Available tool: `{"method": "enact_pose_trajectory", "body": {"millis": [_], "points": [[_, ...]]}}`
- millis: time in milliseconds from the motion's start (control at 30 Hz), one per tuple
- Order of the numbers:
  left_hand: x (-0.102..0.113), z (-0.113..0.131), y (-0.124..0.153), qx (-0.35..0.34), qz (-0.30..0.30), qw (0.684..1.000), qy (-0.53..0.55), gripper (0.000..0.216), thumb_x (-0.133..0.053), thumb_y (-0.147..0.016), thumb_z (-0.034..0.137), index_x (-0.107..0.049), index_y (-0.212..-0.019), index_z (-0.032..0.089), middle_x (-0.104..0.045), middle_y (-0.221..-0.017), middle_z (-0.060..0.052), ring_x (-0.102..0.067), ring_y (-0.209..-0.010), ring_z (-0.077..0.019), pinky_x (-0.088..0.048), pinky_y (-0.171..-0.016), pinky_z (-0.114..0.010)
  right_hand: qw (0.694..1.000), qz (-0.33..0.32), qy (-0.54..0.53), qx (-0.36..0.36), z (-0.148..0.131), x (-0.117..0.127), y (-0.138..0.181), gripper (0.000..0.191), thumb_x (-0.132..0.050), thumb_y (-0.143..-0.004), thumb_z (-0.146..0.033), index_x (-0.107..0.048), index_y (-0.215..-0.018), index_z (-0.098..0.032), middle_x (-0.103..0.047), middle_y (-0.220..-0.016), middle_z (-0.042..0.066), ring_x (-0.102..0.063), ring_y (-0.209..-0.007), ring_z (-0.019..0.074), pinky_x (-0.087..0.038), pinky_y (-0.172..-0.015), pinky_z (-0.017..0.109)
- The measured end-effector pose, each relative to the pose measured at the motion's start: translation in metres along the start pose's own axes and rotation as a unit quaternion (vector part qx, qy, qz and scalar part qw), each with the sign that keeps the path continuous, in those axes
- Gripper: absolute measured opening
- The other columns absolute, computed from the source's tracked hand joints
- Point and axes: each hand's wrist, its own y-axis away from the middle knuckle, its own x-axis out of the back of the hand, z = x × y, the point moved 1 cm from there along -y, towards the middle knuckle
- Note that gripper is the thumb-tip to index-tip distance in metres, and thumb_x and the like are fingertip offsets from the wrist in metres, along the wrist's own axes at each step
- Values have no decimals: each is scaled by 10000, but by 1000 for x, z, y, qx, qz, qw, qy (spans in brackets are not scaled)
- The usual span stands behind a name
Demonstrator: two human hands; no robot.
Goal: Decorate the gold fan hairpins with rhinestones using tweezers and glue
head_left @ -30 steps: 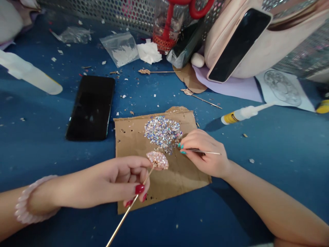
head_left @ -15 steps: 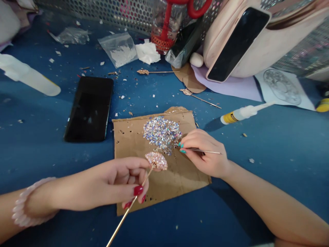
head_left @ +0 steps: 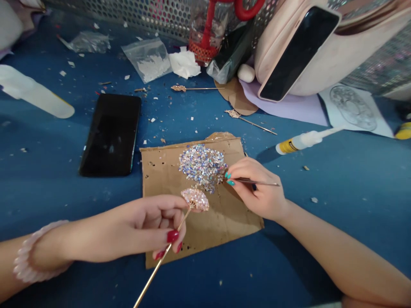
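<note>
My left hand (head_left: 144,229), with red nails and a beaded bracelet (head_left: 35,252), is closed on the gold stem of a hair stick (head_left: 195,199). The stick's fan-shaped head is covered in pinkish sparkling chips and points away from me over the cardboard sheet (head_left: 224,231). Just beyond it lies a pile of shiny, multicoloured chips (head_left: 202,164). My right hand (head_left: 257,188), with turquoise nails, pinches a thin metal tool (head_left: 257,182), perhaps tweezers. The tool's tip is at the pile's right edge, largely hidden by the fingers.
A black phone (head_left: 111,134) lies left of the cardboard, and a yellow-labelled glue bottle (head_left: 297,143) to its right. Two more hair sticks (head_left: 178,88) lie behind. Farther back are a bag of white bits (head_left: 150,64), crumpled tissue (head_left: 184,64), and a phone (head_left: 298,55) leaning on a pink bag (head_left: 276,30).
My right hand has shifted very slightly away from me, and the tool in it has tilted a little. My left hand and the hair stick have stayed almost still.
</note>
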Motion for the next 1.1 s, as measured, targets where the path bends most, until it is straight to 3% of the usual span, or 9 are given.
{"method": "enact_pose_trajectory", "body": {"millis": [733,1100], "points": [[1,1,-1,-6,-3,1000,-1,372,-590,-1044,355,-560,-1414,375,-606,-941,31,-515,-717,-49,-490,-698,-110,996,-34,-61,52,-4,0,0,88,-646,-919,-88,-641,-966,-163,-742,-849,71,-693,-788,176,-583,-749,345],[0,1,-1,-2,-2,1000,1,376,-590,-1046,356,-551,-1420,368,-610,-939,28,-513,-699,-52,-483,-694,-128,999,-26,-27,29,-3,1,-1,151,-608,-898,-53,-633,-985,-174,-743,-836,58,-678,-790,177,-584,-747,340]]}}
